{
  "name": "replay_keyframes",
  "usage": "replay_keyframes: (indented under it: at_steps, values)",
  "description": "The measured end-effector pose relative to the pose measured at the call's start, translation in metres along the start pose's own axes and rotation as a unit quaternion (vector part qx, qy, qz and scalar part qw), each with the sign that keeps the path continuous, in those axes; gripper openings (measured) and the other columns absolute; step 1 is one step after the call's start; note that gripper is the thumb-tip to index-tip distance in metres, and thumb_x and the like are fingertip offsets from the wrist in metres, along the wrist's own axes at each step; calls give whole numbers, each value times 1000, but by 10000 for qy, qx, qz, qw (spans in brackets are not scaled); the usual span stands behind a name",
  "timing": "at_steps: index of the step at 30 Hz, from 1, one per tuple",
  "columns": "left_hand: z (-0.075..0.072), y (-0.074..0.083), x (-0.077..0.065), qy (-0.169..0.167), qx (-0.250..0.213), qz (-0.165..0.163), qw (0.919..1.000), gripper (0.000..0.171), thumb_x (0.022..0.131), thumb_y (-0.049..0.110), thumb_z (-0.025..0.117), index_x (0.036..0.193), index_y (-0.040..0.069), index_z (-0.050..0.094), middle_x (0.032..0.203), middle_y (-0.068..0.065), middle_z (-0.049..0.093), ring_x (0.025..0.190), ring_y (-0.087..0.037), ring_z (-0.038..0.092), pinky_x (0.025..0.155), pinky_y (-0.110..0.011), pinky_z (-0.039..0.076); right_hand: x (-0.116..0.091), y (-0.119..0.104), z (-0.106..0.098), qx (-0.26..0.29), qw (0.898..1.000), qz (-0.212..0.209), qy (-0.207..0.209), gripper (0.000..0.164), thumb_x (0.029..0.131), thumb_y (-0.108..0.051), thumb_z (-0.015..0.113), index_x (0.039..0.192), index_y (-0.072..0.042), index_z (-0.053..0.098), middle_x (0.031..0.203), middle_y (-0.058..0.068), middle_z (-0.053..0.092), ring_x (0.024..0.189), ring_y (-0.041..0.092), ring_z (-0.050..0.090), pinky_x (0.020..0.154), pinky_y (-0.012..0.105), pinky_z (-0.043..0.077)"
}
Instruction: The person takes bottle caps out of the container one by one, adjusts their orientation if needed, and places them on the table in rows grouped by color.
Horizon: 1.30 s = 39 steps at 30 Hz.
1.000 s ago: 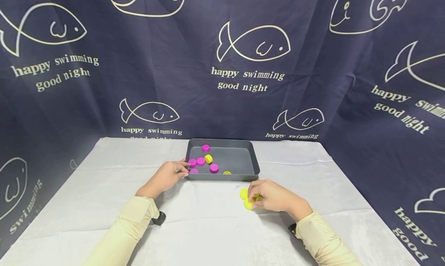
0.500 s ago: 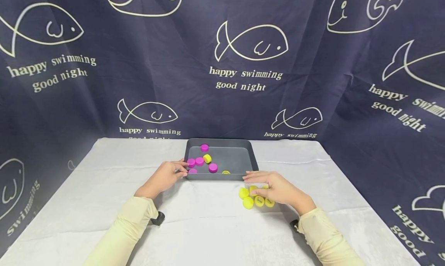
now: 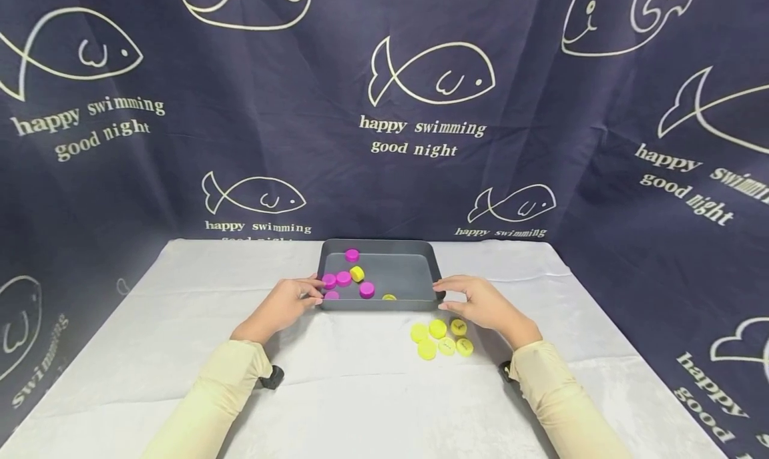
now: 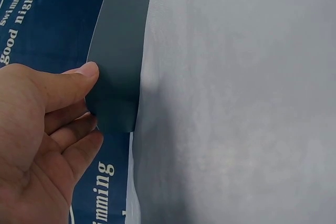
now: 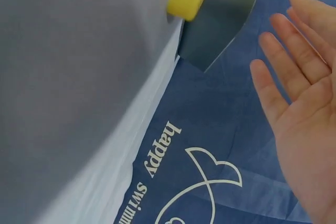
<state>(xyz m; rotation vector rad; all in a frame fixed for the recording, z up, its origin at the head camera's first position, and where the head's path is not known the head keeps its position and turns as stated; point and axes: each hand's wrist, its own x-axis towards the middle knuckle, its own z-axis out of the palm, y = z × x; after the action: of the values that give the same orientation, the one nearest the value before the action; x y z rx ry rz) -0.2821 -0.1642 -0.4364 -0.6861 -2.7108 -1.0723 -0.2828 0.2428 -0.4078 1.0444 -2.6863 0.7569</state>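
In the head view, my left hand (image 3: 282, 307) is at the left end of a dark grey tray (image 3: 384, 305). The left wrist view shows its thumb on the tray's front wall (image 4: 119, 35) near the rim, the fingers bent around the corner. My right hand (image 3: 480, 302) is by the tray's right front corner, fingers spread and holding nothing; the right wrist view shows that hand (image 5: 310, 103) a little apart from the tray (image 5: 220, 24). Several magenta caps (image 3: 367, 289) lie inside at the left, with a yellow cap (image 3: 357, 273) among them.
Several yellow caps (image 3: 437, 328) lie grouped on the white cloth (image 3: 360, 392) before the tray's right front corner. Another yellow cap (image 3: 389, 297) shows by the inner front wall. A dark blue curtain (image 3: 336, 152) with fish prints stands behind the table.
My right hand has left the yellow caps on the cloth and moved up and back to the tray's right corner, uncovering the caps. The left hand stays at the tray.
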Motion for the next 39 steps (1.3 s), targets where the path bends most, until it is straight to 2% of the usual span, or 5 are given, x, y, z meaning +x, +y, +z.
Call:
replay_keyframes:
  at_steps: [5,12,20,31,39]
  values:
    - [0,-1,0,34,-4,-19,10000,6,88,7,73,90,3,77,124,-14,68,132,-36,51,114,-51,36,14,7,-2,-118,9994,-239,-235,26,83,-9,79,108,-2,74,106,7,73,103,28,68,94,47,54]
    - [0,-2,2,46,18,77,10000,6,88,7,73,89,3,77,124,-16,68,132,-36,51,113,-51,37,23,15,1,-13,9989,-147,-451,20,80,-8,81,99,-6,77,95,4,73,92,22,68,87,44,56]
    - [0,0,1,34,7,-7,10000,6,88,7,73,90,2,77,125,-16,68,133,-36,50,114,-52,36,23,11,7,-696,9955,-537,-358,11,81,0,78,84,-10,79,80,-10,71,79,14,66,79,34,57]
    - [-1,1,0,-21,192,-34,9998,8,88,7,73,93,2,77,124,-14,68,133,-35,50,114,-50,36,21,7,12,-538,9975,-411,-180,13,81,4,77,82,-9,78,78,-7,71,75,11,66,76,33,58]
    - [2,7,1,-40,705,256,9972,12,88,7,73,98,0,76,123,-15,69,131,-38,52,112,-54,39,16,10,12,-666,9967,-438,-153,14,80,3,77,82,-10,78,79,-7,71,76,11,67,76,33,58]
